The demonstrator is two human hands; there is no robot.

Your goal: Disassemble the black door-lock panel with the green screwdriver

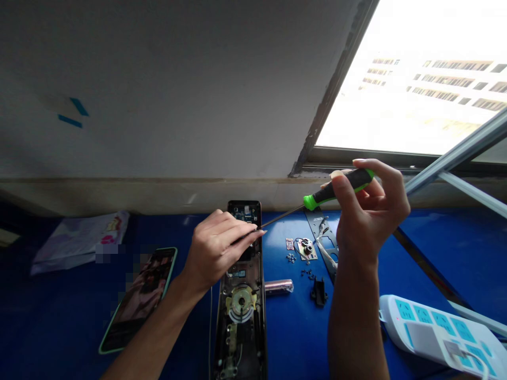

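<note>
A screwdriver with a black and green handle is gripped in my right hand, its thin shaft slanting down to the left. My left hand lies across the upper part of a long, opened black device housing. Its fingertips are pinched together around the screwdriver's tip. Any small part between those fingers is hidden. Inside the housing, a circuit board shows at the far end. A round, pale metal part with a central hole sits lower down.
Right of the housing lie a small board, loose screws, a black plastic bracket, a shiny cylinder and a dark perforated plate. A phone lies left, a white power strip right.
</note>
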